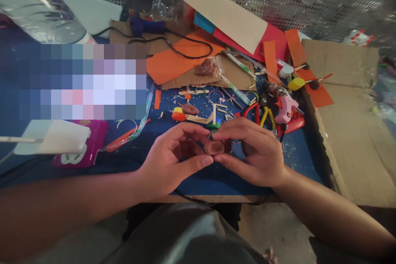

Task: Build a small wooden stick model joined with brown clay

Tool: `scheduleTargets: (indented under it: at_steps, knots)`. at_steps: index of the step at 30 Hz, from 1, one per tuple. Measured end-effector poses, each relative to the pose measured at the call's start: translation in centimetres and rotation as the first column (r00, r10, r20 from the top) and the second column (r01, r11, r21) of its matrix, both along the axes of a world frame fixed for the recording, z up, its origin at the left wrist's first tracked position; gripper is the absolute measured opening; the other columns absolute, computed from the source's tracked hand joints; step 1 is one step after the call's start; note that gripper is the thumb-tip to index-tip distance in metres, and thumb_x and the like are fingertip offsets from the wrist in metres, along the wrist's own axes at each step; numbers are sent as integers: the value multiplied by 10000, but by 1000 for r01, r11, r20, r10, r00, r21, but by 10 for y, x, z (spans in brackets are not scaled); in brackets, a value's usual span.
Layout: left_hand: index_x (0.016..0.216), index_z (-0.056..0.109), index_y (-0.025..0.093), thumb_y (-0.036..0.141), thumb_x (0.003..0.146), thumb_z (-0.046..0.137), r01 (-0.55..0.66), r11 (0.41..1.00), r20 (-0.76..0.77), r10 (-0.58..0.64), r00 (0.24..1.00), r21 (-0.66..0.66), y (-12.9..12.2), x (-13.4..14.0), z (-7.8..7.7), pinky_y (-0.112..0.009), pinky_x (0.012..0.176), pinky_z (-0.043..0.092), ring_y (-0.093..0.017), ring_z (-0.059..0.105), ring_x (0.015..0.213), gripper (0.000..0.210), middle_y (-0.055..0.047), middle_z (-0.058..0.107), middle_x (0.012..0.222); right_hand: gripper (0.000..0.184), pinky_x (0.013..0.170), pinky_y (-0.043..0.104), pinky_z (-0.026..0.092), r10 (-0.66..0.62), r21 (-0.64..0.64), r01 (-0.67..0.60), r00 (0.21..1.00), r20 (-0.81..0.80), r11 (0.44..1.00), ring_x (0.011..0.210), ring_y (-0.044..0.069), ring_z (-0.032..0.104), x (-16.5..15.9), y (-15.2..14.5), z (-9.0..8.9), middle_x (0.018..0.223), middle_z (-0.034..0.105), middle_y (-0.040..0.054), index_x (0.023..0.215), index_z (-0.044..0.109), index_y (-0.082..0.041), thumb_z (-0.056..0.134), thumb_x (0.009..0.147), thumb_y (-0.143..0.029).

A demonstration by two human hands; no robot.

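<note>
Between the fingertips of both hands is a small flattened lump of brown modelling clay (pixel 215 147), just above the blue tabletop near its front edge. My left hand (pixel 176 161) is closed on the lump from the left, thumb below and fingers above. From the right, my right hand (pixel 253 152) pinches it the same way, and the fingers partly hide it. Just beyond the hands lies a little stick construction (pixel 199 119) with an orange and yellow part at its left end. Another brown clay piece (pixel 190 109) rests by that end.
A pink glue gun (pixel 286 109), red-handled pliers (pixel 252 111) and yellow-handled pliers (pixel 268 117) lie at right. Orange sheets (pixel 176 60), cardboard (pixel 349 123) and a wrapped brown clay piece (pixel 206 67) are farther out. A magenta power strip (pixel 99 136) and plastic bottle (pixel 58 16) stand left.
</note>
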State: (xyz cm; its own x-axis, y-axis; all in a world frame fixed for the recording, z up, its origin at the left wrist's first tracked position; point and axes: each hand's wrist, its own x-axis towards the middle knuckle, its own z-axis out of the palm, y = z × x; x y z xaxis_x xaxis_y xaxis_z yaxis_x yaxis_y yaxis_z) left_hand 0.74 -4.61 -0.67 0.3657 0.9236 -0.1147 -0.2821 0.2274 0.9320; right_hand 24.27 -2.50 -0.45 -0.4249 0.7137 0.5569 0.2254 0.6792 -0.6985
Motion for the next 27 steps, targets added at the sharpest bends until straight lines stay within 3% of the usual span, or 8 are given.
scheduleTargets:
  at_steps: [6,11,14,17,18,20,22,27]
  knots:
    - [1080,763,190,187,776,1040,11,999,-65,-9,998,40,3,-1,2,-207,727,643,-122,757,767,411,-22,801,956,326,718,303,713,22,5,-22,1000,15,1000,899,198,818,2,1,3,1079,836,94,1260,832,-225,887,1000,-414]
    - [1208,761,256,136,767,1029,-40,968,-139,76,987,248,-2,-3,3,-194,512,487,-33,579,583,530,-18,758,1191,261,605,256,663,-43,-163,8,977,-208,987,772,152,787,5,6,2,1043,819,66,1236,833,-249,890,1002,-351]
    - [1280,773,324,149,819,990,-32,819,-209,184,961,573,-2,-8,2,-275,675,574,-127,637,787,539,-29,716,1222,307,526,231,604,-149,-320,44,938,-312,946,658,115,727,10,18,-5,1016,822,37,1288,808,-274,840,1039,-451]
    - [1395,743,362,189,789,1021,19,612,-259,307,916,791,7,-16,6,-436,1099,581,-270,651,1189,689,-54,704,1298,372,511,228,578,-186,-402,52,935,-303,914,628,102,692,16,35,-15,1053,845,38,1290,788,-264,813,1044,-543]
    - [1414,730,354,197,768,1041,41,586,-289,336,897,809,12,-18,9,-473,1210,521,-293,626,1285,734,-54,697,1351,378,512,226,572,-186,-415,53,939,-288,908,616,95,680,17,39,-18,1057,851,39,1268,790,-252,813,1041,-553]
    - [1415,712,307,212,746,1067,96,591,-372,365,854,801,25,-22,15,-475,1317,414,-310,569,1412,764,-35,680,1425,383,522,223,562,-183,-413,65,950,-252,908,607,85,661,19,46,-23,1048,851,39,1216,802,-224,828,1028,-557]
    - [1429,682,232,208,735,1076,125,662,-469,371,801,739,38,-23,21,-451,1338,360,-317,533,1477,799,-10,666,1453,399,532,225,543,-175,-365,90,963,-206,926,613,81,642,19,51,-27,1046,842,43,1184,817,-200,835,1018,-563]
    - [1542,610,258,205,701,1058,185,765,-675,393,625,617,64,-17,18,-412,1120,530,-260,719,1170,954,-35,721,1388,414,553,247,470,-173,-299,141,981,-84,944,643,96,599,21,54,-30,1031,808,36,1203,809,-194,779,1047,-576]
